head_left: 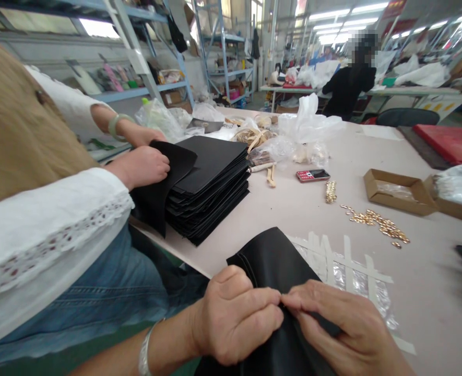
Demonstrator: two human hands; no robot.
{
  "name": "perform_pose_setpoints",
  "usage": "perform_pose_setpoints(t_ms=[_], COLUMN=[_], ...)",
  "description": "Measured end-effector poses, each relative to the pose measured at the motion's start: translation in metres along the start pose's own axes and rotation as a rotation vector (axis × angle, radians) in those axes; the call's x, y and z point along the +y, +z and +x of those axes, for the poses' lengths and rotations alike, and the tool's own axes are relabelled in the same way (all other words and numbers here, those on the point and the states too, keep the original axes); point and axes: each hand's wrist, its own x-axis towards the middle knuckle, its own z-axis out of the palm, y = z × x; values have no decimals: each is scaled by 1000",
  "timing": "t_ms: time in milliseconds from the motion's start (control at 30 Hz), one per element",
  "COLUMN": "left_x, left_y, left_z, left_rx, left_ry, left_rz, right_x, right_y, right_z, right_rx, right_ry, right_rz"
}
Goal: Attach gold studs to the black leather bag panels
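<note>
A folded black leather-like piece (277,256) lies at the table's near edge, its lower part running down out of view between my hands. My left hand (242,313), with a silver bangle at the wrist, is closed on this piece, fingers curled over it. My right hand (332,318) pinches at the same spot, thumb and index finger touching my left fingertips. Whatever sits between those tips is too small and hidden to name. Small gold metal pieces (383,223) lie scattered beyond my right hand, with a tighter cluster (330,192) farther back.
At left, a co-worker's hands (140,162) hold a black sheet beside a tall stack of black sheets (211,172). A phone (312,175), a cardboard box (397,193) and clear plastic bags (305,125) lie on the table. Taped plastic (348,271) covers the tabletop near my right hand.
</note>
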Motion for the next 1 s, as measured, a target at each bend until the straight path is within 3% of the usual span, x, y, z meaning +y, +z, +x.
perform_pose_setpoints(t_ms=[300, 467, 633, 833, 1000], left_x=[1, 0, -1, -1, 0], left_y=[-4, -3, -2, 0, 6], left_z=[4, 2, -3, -2, -3], left_rx=[-16, -10, -34, -7, 32], left_ry=[12, -40, -84, -125, -194], left_rz=[14, -39, -52, -50, -85], right_x=[-2, 1, 5, 10, 15], right_y=[1, -1, -3, 3, 13], right_z=[0, -5, -6, -11, -21], right_rx=[1, -75, -131, -40, 27], right_ry=[-28, -56, 15, 123, 156], right_rz=[-83, -81, 3, 134, 81])
